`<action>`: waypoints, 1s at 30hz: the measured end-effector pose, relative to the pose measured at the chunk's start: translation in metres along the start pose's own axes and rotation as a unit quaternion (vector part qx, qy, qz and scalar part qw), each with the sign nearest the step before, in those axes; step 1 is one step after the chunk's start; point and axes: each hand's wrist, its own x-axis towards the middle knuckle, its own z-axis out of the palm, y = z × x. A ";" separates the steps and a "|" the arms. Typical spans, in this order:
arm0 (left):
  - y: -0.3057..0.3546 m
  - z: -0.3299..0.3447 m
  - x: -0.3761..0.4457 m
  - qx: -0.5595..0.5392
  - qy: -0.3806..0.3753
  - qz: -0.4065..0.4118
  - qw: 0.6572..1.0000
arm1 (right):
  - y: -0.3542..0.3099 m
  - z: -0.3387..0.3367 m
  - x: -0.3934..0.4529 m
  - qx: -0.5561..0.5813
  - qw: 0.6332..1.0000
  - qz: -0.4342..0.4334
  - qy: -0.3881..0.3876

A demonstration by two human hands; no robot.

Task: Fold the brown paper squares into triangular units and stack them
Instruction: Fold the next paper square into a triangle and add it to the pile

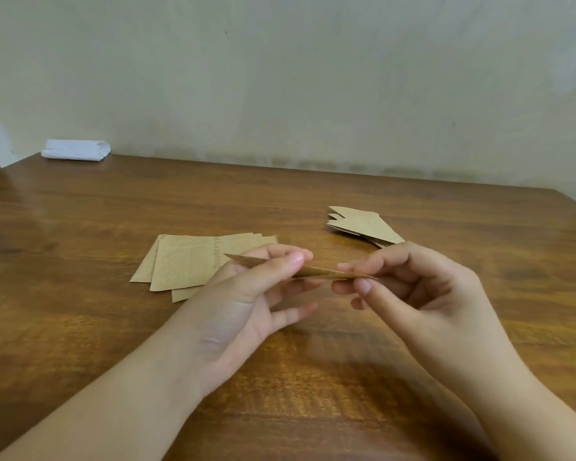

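While you are holding the folded paper in the air, edge-on to the camera, both of your hands are working on it together. Your left hand is pinching the left part of the paper between thumb and forefinger, and its other fingers are hanging loose and half open below. Your right hand is pinching the right end with curled fingers, the thumb underneath. I think you are keeping it above the table so that both hands can press the crease flat along its whole length; how many folds it already has, I cannot tell, because only its thin edge is showing.

The squares are lying fanned out on the table just behind your left hand, so the next sheet is easy to reach. The stack of finished units is sitting behind your right hand, well apart from the squares, probably so the two piles are not mixing. A white bundle is resting at the far left corner of the table, far from the squares.

To my judgement this unit is nearly ready for the stack.
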 end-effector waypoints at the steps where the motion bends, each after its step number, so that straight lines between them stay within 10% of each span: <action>1: 0.000 0.000 0.000 0.006 0.010 0.003 1.000 | 0.000 0.000 -0.001 -0.010 1.000 -0.010 -0.007; 22: 0.011 -0.003 0.001 0.014 0.160 0.015 0.987 | -0.002 -0.005 -0.001 -0.060 0.990 -0.008 -0.129; 30: 0.000 0.011 -0.009 -0.055 0.055 -0.042 0.996 | 0.000 -0.002 0.001 -0.096 0.995 -0.033 -0.014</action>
